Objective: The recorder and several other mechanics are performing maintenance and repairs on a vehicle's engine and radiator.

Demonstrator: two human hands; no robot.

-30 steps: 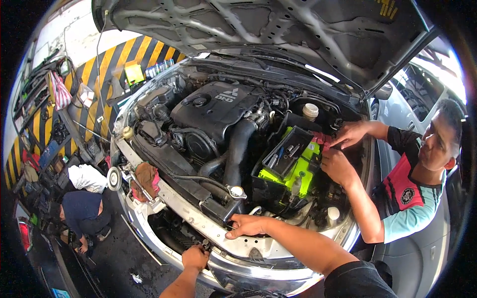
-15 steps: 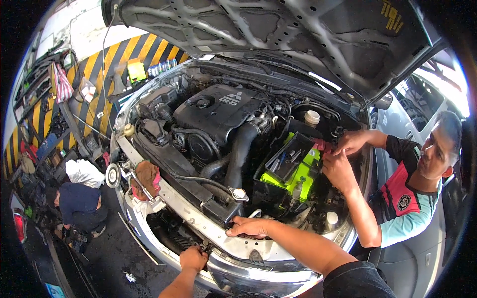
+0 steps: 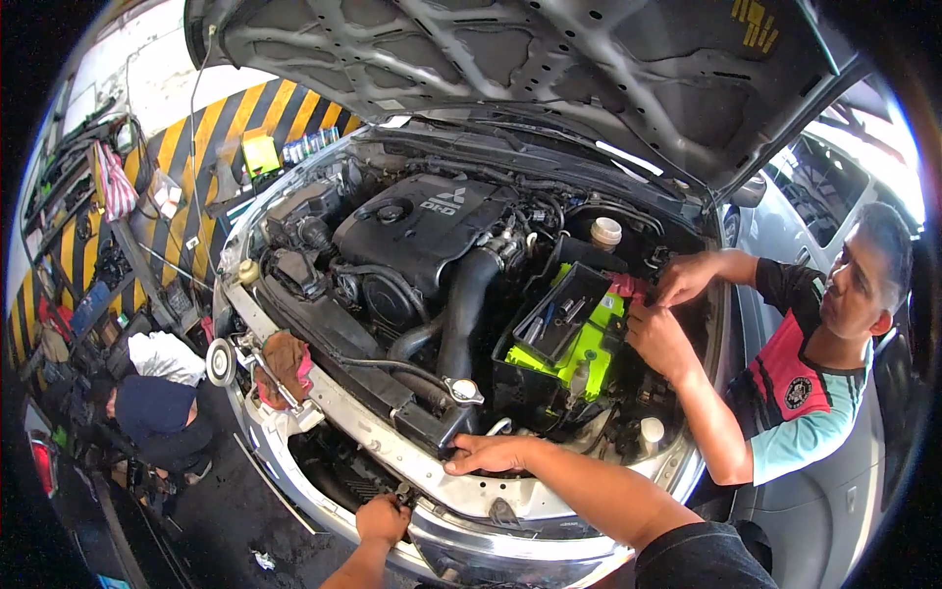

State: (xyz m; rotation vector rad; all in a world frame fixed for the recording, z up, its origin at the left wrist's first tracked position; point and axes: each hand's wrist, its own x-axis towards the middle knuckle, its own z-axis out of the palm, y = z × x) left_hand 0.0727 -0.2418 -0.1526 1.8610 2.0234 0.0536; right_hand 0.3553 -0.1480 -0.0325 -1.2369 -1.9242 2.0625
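Observation:
My left hand (image 3: 381,518) is closed at the car's front opening, below the pale front crossmember (image 3: 368,432). Its fingers curl around a small dark part or tool whose kind I cannot make out. Higher and to the right, my right hand (image 3: 488,454) rests on the crossmember beside the black radiator top (image 3: 432,420). Its thumb and forefinger point left, apart from each other; the other fingers are partly hidden. Just above that hand is the metal radiator cap (image 3: 464,391). Behind it, a black air hose (image 3: 469,304) runs up toward the engine cover (image 3: 417,221).
A co-worker (image 3: 814,363) leans in from the right, both hands by a red cloth (image 3: 628,287). A black tool tray (image 3: 561,314) sits on a bright green-topped box (image 3: 589,361). The raised hood (image 3: 510,59) hangs overhead. A brown rag (image 3: 286,361) lies front left; another person (image 3: 157,417) crouches beyond.
The view has shifted slightly. My hands stay at nearly the same places on the car's front. The crouching person at the left has bent lower.

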